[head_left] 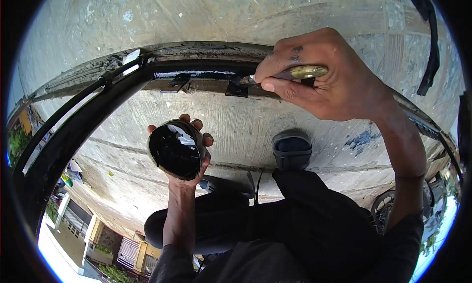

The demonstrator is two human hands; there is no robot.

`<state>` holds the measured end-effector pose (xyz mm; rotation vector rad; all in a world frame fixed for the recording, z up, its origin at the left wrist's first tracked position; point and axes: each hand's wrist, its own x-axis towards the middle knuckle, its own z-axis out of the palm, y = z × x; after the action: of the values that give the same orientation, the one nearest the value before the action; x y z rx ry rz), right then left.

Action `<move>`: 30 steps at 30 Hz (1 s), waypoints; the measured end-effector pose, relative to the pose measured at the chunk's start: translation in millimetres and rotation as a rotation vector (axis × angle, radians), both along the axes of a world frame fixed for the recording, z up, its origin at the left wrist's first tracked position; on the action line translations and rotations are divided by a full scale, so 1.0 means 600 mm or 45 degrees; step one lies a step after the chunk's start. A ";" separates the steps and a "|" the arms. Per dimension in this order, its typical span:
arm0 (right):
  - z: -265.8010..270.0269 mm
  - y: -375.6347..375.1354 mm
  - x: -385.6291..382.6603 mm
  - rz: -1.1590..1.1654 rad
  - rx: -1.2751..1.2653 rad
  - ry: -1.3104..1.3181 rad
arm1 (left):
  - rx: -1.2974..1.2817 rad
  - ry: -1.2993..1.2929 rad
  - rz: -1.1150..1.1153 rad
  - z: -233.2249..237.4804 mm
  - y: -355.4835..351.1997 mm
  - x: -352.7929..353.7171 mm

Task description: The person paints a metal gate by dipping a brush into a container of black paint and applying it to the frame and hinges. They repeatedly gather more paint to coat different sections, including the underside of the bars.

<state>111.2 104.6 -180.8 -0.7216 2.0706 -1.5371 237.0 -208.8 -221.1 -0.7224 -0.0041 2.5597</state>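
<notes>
My left hand (pixel 202 152) is closed around a round can of black paint (pixel 175 149), whose glossy surface reflects light. In my right hand (pixel 324 76) is a paintbrush (pixel 287 75) with a worn yellowish handle end, gripped between thumb and fingers. Its bristles are at a black metal bar (pixel 206 69), where wet paint shines to the left of the brush. Below the bar, a small black plate (pixel 237 89) hangs close under the bristles. Dark smudges mark the back of my right hand.
A thick black tube (pixel 88 115) curves down the left side, with a thinner rod (pixel 64 113) alongside. A sandal (pixel 292 149) is on the concrete floor (pixel 236 120). Black strips (pixel 432 51) lie at upper right, and a wheel (pixel 382 209) shows at lower right.
</notes>
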 end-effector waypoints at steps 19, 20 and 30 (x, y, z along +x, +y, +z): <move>0.031 0.009 -0.006 -0.003 0.067 -0.113 | -0.117 -0.030 0.060 0.001 -0.013 0.001; 0.026 0.008 0.003 0.018 0.097 0.004 | -0.117 -0.035 0.055 0.000 -0.012 0.000; -0.023 -0.009 0.006 -0.127 0.142 -0.175 | -0.139 -0.054 0.043 0.000 -0.019 0.011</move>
<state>114.7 99.2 -194.4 -0.4645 2.0975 -1.4663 243.8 -220.2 -221.0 -0.8240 0.1107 2.5924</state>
